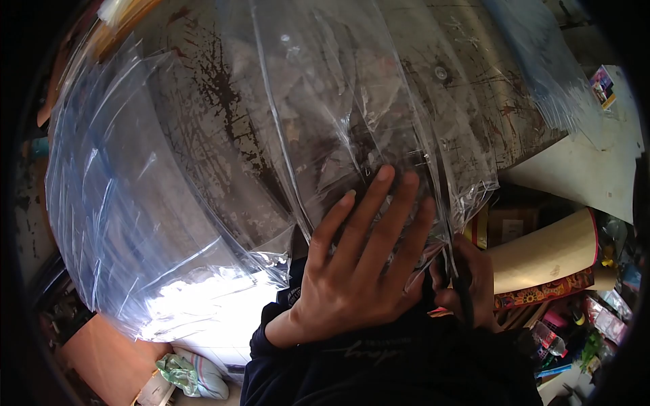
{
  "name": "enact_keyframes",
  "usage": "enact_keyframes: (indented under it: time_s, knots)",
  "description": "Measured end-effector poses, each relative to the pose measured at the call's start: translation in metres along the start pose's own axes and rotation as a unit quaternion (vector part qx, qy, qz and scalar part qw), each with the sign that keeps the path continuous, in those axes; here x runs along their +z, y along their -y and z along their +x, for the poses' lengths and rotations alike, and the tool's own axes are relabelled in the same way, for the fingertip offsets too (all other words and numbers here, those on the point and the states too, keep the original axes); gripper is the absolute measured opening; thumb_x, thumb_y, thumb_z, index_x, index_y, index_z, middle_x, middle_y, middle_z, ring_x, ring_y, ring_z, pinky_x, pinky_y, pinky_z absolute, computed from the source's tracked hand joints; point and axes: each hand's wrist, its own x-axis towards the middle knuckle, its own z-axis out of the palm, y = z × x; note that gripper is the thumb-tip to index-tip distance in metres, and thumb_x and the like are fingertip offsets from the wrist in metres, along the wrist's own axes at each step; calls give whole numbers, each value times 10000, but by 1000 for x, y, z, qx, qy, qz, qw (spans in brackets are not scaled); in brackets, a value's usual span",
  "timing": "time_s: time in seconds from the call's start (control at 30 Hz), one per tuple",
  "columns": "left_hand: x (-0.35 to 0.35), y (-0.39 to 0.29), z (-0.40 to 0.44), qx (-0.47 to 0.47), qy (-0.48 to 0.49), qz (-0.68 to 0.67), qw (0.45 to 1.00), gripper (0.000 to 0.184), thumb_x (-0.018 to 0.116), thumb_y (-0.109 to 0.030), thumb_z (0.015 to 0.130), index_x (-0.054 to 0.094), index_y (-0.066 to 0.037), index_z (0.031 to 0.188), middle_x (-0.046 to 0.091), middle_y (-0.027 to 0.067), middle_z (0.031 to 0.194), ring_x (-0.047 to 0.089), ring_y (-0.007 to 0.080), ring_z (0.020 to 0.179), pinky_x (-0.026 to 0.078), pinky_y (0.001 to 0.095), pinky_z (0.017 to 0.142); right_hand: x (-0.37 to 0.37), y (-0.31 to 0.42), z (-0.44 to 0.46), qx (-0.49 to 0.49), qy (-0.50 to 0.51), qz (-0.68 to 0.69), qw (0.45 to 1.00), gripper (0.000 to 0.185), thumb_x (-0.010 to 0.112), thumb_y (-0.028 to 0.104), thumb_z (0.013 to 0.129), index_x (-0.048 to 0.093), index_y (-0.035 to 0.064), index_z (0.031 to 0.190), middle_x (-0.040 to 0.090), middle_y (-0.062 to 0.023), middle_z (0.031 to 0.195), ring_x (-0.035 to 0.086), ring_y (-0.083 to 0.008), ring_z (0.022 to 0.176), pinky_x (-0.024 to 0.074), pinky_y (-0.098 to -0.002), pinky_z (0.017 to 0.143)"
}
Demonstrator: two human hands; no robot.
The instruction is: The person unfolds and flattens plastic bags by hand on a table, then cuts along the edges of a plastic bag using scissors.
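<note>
My left hand (362, 260) lies flat with its fingers spread on a clear plastic sheet (325, 88), pressing it against the worn table. Just to its right, my right hand (477, 274) is closed around the dark handle of a pair of scissors (463, 291). The scissors' blades point away from me, along the edge of the plastic beside my left fingers. Glare and folds in the sheet partly hide the blades. Bluish clear plastic sheets (112, 203) lie in layers to the left and hang over the near edge.
The table top (210, 88) has dark, scratched patches. More clear plastic (542, 61) lies at the far right. Beyond the right edge are a white board (589, 169), a cream roll (548, 250), patterned cloth (552, 287) and small clutter. A tied sack (206, 375) stands at lower left.
</note>
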Motion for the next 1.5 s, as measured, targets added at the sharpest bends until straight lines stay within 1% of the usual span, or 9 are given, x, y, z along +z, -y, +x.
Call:
enact_keyframes:
  time_s: [0.23,0.4,0.53,0.67,0.83,1.0,1.2,1.43,1.5]
  knots:
    - [3,0,-2,0,-7,4,1000,502,615,-326,644,630,-133,1107,544,129,1230,489,277,1184,266,406,1015,3,4,2,1,-8,9,1000,691,822,442,592,538,-4,1037,499,33,670,445,-28,597,315,-189,527]
    - [5,0,-2,1,-15,7,1000,510,627,-322,630,630,-139,1106,547,124,1229,490,277,1183,269,408,1014,2,3,1,15,-16,-6,1000,781,826,519,540,534,-6,1038,492,31,667,438,-28,589,313,-188,521]
    - [5,0,-2,0,-19,5,1000,482,620,-324,656,631,-143,1103,549,124,1226,492,276,1181,280,410,1009,3,0,-1,15,-28,-6,999,803,829,526,513,535,-8,1035,486,33,663,433,-27,590,309,-186,518]
    - [5,1,-2,1,-22,7,1000,450,603,-324,688,632,-145,1100,551,126,1221,492,277,1180,291,413,1003,2,-1,-1,2,-28,-19,999,785,840,492,514,536,-10,1036,482,35,658,434,-28,596,313,-189,518]
    - [4,2,-2,6,-20,12,1000,448,597,-321,683,635,-147,1094,553,127,1216,493,279,1179,296,416,998,1,0,1,17,-34,-21,999,797,849,484,511,534,-17,1045,493,30,675,441,-35,607,327,-192,525]
    - [4,3,-2,10,-18,12,1000,448,597,-314,667,642,-147,1080,550,127,1219,494,279,1179,299,419,995,1,-3,4,9,-28,-10,1000,895,856,510,478,506,-46,1086,513,1,707,471,-53,634,359,-200,544]
    - [6,2,-2,7,-25,12,1000,446,610,-314,657,645,-156,1073,562,126,1205,503,278,1170,301,418,992,1,-8,5,0,-25,3,1000,951,856,515,466,474,-67,1114,519,-20,724,483,-61,647,382,-203,557]
    - [5,2,-3,4,-23,20,1000,418,598,-348,705,643,-162,1076,567,123,1197,504,277,1168,294,418,998,1,-11,4,1,-28,-5,1000,940,855,515,457,484,-57,1104,514,-16,717,485,-60,642,382,-204,549]
    - [6,2,-3,7,-24,24,999,413,592,-356,714,643,-162,1076,567,124,1197,504,278,1168,293,419,999,4,-8,4,21,-44,1,999,929,854,518,449,493,-47,1093,508,-10,714,475,-57,634,373,-203,541]
